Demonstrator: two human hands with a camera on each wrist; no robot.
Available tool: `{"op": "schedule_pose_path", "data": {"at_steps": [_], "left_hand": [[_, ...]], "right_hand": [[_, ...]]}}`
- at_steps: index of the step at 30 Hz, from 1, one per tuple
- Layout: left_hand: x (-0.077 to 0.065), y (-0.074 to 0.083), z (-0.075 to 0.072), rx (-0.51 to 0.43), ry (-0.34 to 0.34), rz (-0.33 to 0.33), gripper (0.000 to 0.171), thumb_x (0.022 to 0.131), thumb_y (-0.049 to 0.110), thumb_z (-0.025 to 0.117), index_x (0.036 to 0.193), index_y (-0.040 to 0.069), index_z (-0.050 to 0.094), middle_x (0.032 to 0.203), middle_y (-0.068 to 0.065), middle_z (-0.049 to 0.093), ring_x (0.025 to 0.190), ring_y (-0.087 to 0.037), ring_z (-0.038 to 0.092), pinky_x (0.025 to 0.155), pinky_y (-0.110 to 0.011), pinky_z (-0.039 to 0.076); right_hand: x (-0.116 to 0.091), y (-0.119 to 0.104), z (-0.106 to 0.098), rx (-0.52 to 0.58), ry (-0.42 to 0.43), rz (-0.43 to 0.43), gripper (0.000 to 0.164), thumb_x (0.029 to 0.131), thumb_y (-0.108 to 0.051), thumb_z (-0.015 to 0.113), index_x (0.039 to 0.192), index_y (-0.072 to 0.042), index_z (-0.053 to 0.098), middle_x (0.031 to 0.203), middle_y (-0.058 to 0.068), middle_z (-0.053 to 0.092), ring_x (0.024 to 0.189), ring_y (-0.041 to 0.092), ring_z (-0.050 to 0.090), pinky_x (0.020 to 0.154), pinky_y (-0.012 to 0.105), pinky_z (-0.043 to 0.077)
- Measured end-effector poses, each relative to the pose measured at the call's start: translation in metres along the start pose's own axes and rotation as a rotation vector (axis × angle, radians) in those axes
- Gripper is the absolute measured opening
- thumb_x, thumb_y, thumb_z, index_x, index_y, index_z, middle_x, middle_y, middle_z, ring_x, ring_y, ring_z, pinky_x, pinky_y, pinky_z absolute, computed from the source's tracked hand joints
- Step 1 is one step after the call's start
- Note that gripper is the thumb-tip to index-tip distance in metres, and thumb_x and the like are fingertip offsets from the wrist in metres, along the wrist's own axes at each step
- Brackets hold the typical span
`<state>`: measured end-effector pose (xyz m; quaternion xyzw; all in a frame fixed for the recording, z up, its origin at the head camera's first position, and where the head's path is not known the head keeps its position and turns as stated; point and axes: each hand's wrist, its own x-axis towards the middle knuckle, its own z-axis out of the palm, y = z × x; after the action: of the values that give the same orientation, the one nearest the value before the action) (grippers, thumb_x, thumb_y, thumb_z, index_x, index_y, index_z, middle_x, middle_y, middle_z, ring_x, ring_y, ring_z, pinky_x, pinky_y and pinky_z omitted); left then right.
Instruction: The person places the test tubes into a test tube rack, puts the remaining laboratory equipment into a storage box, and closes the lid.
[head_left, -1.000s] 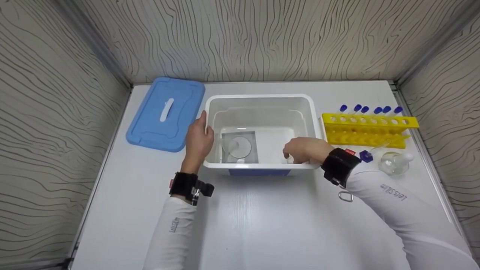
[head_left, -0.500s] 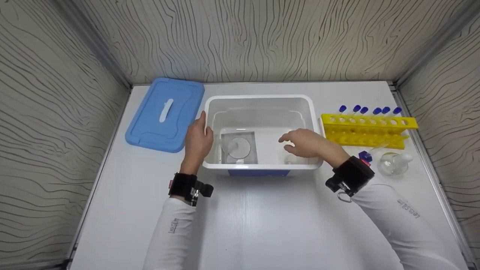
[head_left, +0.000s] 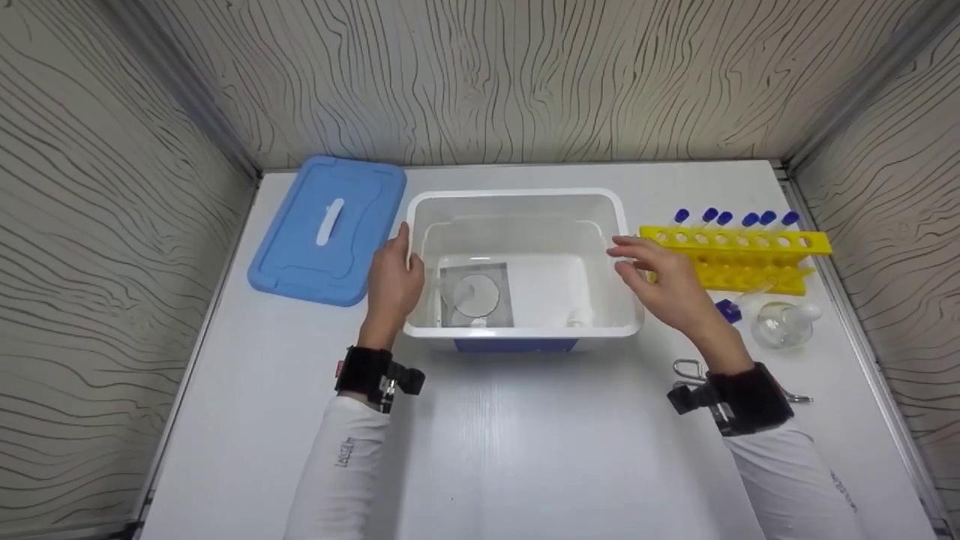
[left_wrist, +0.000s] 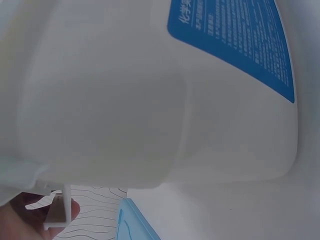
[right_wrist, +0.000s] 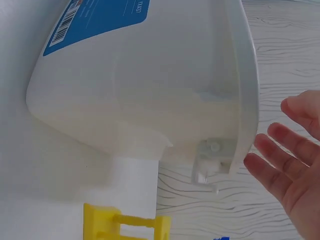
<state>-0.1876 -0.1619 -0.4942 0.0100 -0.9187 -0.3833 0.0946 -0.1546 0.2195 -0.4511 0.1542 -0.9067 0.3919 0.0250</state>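
Note:
A white plastic storage box (head_left: 525,331) with a blue label on its front stands uncovered mid-table. My left hand (head_left: 396,277) grips its left rim; the left wrist view shows the fingers curled at a white side latch (left_wrist: 61,212). My right hand (head_left: 667,285) hovers at the right rim, fingers spread and holding nothing. Beside those fingers, in the right wrist view, hangs the box's other latch (right_wrist: 212,160). Inside the box, a grey square gauze with a white centre (head_left: 499,300) lies left with clear glassware over it. A small whitish item (head_left: 579,319) sits front right, partly hidden by the rim.
The blue lid (head_left: 300,262) with a white handle lies left of the box. On the right stands a yellow rack (head_left: 735,238) with several blue-capped test tubes. Before it are a purple cap (head_left: 727,310), a glass alcohol lamp (head_left: 781,326) and a metal tool (head_left: 688,367) partly under the right wrist.
My right hand has come up out of the box's front right corner, leaving the small whitish item there, and moved right to the rim with fingers spread. The left hand stays put.

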Motion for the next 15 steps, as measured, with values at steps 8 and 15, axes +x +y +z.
{"op": "schedule_pose_path", "data": {"at_steps": [8, 15], "left_hand": [[0.000, 0.001, -0.002, -0.014, -0.004, -0.011, 0.055, 0.095, 0.006, 0.047, 0.149, -0.003, 0.040, 0.135, -0.027, 0.060, 0.126, -0.037, 0.059, 0.105, -0.046, 0.050], [-0.001, 0.001, -0.001, -0.024, -0.013, -0.024, 0.056, 0.095, 0.006, 0.047, 0.150, -0.003, 0.038, 0.137, -0.027, 0.058, 0.127, -0.037, 0.058, 0.106, -0.046, 0.049]], "right_hand": [[-0.026, 0.031, -0.012, -0.022, 0.107, 0.061, 0.030, 0.099, -0.020, 0.059, 0.125, -0.006, 0.067, 0.134, 0.015, 0.064, 0.121, 0.033, 0.062, 0.088, 0.000, 0.044], [-0.046, 0.056, -0.018, -0.126, -0.009, 0.149, 0.036, 0.100, -0.026, 0.058, 0.130, -0.006, 0.063, 0.130, 0.020, 0.065, 0.117, 0.040, 0.062, 0.097, 0.059, 0.051]]}}
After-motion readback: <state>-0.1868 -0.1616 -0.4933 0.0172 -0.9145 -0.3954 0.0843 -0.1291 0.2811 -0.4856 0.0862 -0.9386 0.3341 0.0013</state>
